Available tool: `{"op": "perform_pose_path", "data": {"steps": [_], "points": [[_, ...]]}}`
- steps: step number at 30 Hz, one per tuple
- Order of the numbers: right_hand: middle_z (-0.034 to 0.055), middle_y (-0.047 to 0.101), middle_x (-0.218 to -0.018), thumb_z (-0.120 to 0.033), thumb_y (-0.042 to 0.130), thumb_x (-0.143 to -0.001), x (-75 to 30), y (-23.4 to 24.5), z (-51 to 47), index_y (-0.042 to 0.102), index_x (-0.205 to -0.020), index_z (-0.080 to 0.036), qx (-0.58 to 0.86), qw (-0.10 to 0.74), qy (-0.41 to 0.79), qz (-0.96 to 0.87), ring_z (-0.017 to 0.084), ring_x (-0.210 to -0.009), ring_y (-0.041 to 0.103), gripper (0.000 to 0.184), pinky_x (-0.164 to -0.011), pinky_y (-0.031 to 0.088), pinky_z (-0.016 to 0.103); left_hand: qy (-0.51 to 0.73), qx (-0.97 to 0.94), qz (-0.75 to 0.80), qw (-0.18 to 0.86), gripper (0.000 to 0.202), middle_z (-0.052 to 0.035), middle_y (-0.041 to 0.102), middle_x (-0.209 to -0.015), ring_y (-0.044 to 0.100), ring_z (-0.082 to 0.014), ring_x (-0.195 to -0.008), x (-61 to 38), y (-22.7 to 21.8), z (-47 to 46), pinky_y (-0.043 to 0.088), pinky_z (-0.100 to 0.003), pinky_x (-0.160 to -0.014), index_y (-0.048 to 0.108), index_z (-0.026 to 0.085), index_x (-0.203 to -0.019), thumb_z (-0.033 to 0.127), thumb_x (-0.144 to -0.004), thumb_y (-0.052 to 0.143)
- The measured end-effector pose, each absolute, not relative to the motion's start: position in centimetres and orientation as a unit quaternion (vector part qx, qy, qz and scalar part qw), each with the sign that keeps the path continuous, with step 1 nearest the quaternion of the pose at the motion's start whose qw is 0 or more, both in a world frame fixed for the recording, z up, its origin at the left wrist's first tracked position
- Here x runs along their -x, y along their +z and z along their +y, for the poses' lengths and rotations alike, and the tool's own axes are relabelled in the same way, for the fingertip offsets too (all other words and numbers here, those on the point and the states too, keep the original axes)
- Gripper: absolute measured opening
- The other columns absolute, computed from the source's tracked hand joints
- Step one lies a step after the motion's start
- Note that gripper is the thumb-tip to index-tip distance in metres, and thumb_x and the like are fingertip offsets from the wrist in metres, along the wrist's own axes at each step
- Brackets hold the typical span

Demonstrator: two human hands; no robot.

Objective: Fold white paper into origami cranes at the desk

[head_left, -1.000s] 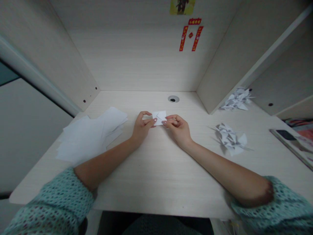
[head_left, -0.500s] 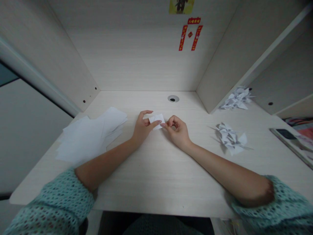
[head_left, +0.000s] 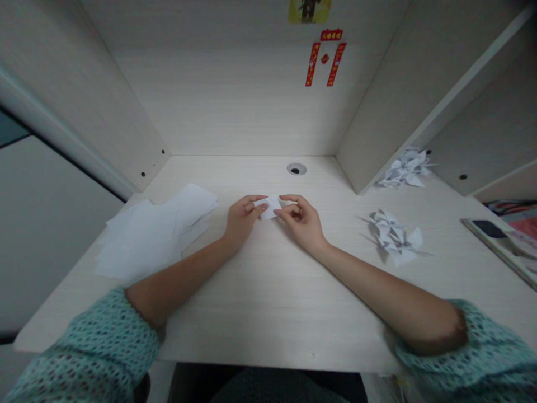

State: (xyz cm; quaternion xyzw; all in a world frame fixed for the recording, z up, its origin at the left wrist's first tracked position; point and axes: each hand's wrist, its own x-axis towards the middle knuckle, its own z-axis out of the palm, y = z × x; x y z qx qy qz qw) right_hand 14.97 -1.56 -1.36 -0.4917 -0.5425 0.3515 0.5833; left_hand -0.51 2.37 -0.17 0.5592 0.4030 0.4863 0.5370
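Note:
A small folded piece of white paper (head_left: 271, 209) is held between my two hands near the middle of the desk. My left hand (head_left: 243, 218) pinches its left side, thumb on top and fingers behind. On the right edge, my right hand (head_left: 305, 223) grips the paper with thumb and fingertips. The folds are too small to make out in detail. Left of my left hand lies a spread stack of white paper sheets (head_left: 146, 235). Right of my right hand sits a heap of folded paper pieces (head_left: 394, 235) with pointed tips.
A second heap of folded paper (head_left: 406, 167) lies by the right partition (head_left: 377, 134). A phone (head_left: 489, 228) rests on a flat object at the far right. A round cable hole (head_left: 296, 169) is at the desk's back. Red stickers (head_left: 325, 58) hang on the back panel.
My left thumb has slid left on the paper, and the left index finger now lies along its back edge. My right index finger has stretched out to the paper's far side.

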Motion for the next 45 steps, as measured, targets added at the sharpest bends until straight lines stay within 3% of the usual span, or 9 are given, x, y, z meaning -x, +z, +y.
{"op": "perform_pose_path", "data": {"steps": [4, 8, 13, 17, 20, 23, 28, 35, 45], "points": [[0.0016, 0.069, -0.066, -0.046, 0.07, -0.071, -14.9, -1.3, -1.4, 0.067, -0.084, -0.018, 0.479, 0.575, 0.438, -0.498, 0.013, -0.059, 0.061, 0.031, -0.059, 0.047, 0.026, 0.505, -0.538, 0.403, 0.542, 0.034, 0.001, 0.069, -0.07, 0.058, -0.0104, -0.06, 0.5, -0.3, 2.5, 0.044, -0.023, -0.062, 0.067, 0.017, -0.092, 0.037, -0.066, 0.074], [0.0025, 0.072, -0.065, -0.046, 0.072, -0.069, -14.7, -0.9, -1.6, 0.069, -0.082, -0.019, 0.459, 0.59, 0.469, -0.471, 0.015, -0.061, 0.066, 0.03, -0.067, 0.051, 0.029, 0.506, -0.539, 0.405, 0.539, 0.029, -0.0001, 0.07, -0.073, 0.061, -0.0123, -0.066, 0.5, -0.2, 2.4, 0.047, -0.025, -0.068, 0.066, 0.017, -0.086, 0.037, -0.066, 0.074], [0.0031, 0.074, -0.073, -0.04, 0.074, -0.069, -14.7, -0.6, -1.6, 0.071, -0.084, -0.02, 0.457, 0.627, 0.433, -0.459, 0.017, -0.07, 0.068, 0.025, -0.074, 0.051, 0.031, 0.51, -0.581, 0.376, 0.511, 0.021, -0.0055, 0.071, -0.098, 0.064, -0.0175, -0.092, 0.6, -0.3, 2.4, 0.048, -0.032, -0.087, 0.065, 0.017, -0.083, 0.032, -0.07, 0.072], [0.0023, 0.075, -0.081, -0.033, 0.074, -0.069, -15.0, -0.7, -1.4, 0.072, -0.086, -0.022, 0.458, 0.641, 0.396, -0.471, 0.016, -0.075, 0.067, 0.021, -0.073, 0.05, 0.029, 0.512, -0.61, 0.371, 0.477, 0.031, -0.0067, 0.065, -0.113, 0.058, -0.0209, -0.108, 0.6, -0.4, 2.6, 0.05, -0.031, -0.082, 0.063, 0.02, -0.097, 0.026, -0.068, 0.072], [0.0021, 0.075, -0.082, -0.031, 0.073, -0.07, -15.1, -1.0, -1.3, 0.072, -0.086, -0.022, 0.455, 0.646, 0.389, -0.473, 0.016, -0.075, 0.067, 0.018, -0.072, 0.049, 0.028, 0.502, -0.615, 0.375, 0.48, 0.042, -0.0057, 0.065, -0.108, 0.062, -0.0182, -0.098, 0.5, -0.4, 2.5, 0.051, -0.028, -0.077, 0.059, 0.022, -0.107, 0.021, -0.067, 0.072], [0.0021, 0.074, -0.081, -0.03, 0.072, -0.071, -15.2, -1.3, -1.1, 0.072, -0.087, -0.022, 0.454, 0.644, 0.387, -0.478, 0.015, -0.074, 0.067, 0.018, -0.069, 0.049, 0.028, 0.487, -0.63, 0.366, 0.482, 0.038, -0.004, 0.068, -0.1, 0.064, -0.0155, -0.087, 0.4, -0.2, 2.1, 0.05, -0.029, -0.079, 0.061, 0.022, -0.107, 0.021, -0.07, 0.071], [0.0018, 0.075, -0.082, -0.029, 0.072, -0.071, -15.3, -1.3, -1.2, 0.073, -0.086, -0.023, 0.452, 0.645, 0.388, -0.479, 0.014, -0.072, 0.067, 0.016, -0.068, 0.049, 0.027, 0.468, -0.663, 0.383, 0.441, 0.015, -0.0031, 0.071, -0.094, 0.065, -0.0156, -0.083, 0.6, -0.2, 1.8, 0.05, -0.03, -0.082, 0.07, 0.02, -0.087, 0.024, -0.073, 0.069], [0.0016, 0.075, -0.078, -0.029, 0.08, -0.061, -15.0, -0.5, -1.5, 0.074, -0.08, -0.022, 0.444, 0.639, 0.436, -0.451, 0.015, -0.072, 0.068, 0.021, -0.074, 0.052, 0.03, 0.497, -0.638, 0.378, 0.451, 0.015, -0.0021, 0.073, -0.088, 0.066, -0.0156, -0.082, 0.7, -0.1, 1.9, 0.051, -0.029, -0.08, 0.072, 0.022, -0.084, 0.032, -0.075, 0.068], [0.0026, 0.075, -0.075, -0.032, 0.081, -0.059, -14.9, -0.4, -1.6, 0.076, -0.076, -0.022, 0.464, 0.626, 0.444, -0.443, 0.015, -0.066, 0.067, 0.02, -0.071, 0.053, 0.031, 0.508, -0.616, 0.395, 0.454, 0.015, -0.002, 0.073, -0.083, 0.066, -0.0153, -0.078, 0.8, -0.1, 1.9, 0.05, -0.029, -0.077, 0.073, 0.022, -0.082, 0.034, -0.073, 0.07]]}}
